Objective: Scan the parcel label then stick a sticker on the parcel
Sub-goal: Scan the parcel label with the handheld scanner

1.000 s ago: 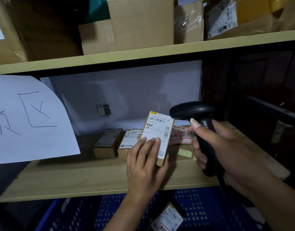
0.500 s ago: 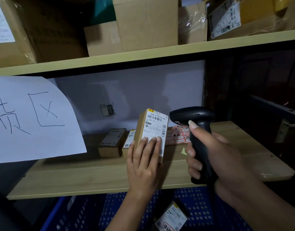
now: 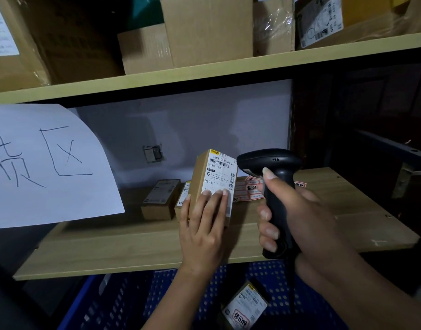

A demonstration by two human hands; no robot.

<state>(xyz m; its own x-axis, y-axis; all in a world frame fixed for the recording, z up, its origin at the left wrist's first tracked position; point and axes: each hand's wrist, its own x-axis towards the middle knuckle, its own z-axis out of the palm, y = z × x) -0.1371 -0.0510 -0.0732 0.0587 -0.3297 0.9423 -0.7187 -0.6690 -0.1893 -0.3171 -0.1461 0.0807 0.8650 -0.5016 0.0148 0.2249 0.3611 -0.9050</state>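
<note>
A small brown parcel (image 3: 204,172) with a white barcode label (image 3: 221,173) stands upright over the wooden shelf (image 3: 133,244). My left hand (image 3: 204,225) grips its lower half, fingers lying across the label's bottom. My right hand (image 3: 297,220) is wrapped around the handle of a black barcode scanner (image 3: 269,160), index finger on the trigger. The scanner's head sits just right of the label, almost touching the parcel's edge. A sheet of red-and-white stickers (image 3: 250,189) lies flat on the shelf behind the scanner, partly hidden by it.
Two more small boxes (image 3: 160,198) rest on the shelf behind the held parcel. A white paper sign (image 3: 45,163) hangs at left. Below the shelf is a blue perforated crate (image 3: 133,303) holding a labelled parcel (image 3: 244,308). Cardboard boxes (image 3: 207,29) fill the upper shelf.
My left hand has turned the parcel so its label faces more to the right, toward the scanner. The scanner has come closer to the label and stands more upright.
</note>
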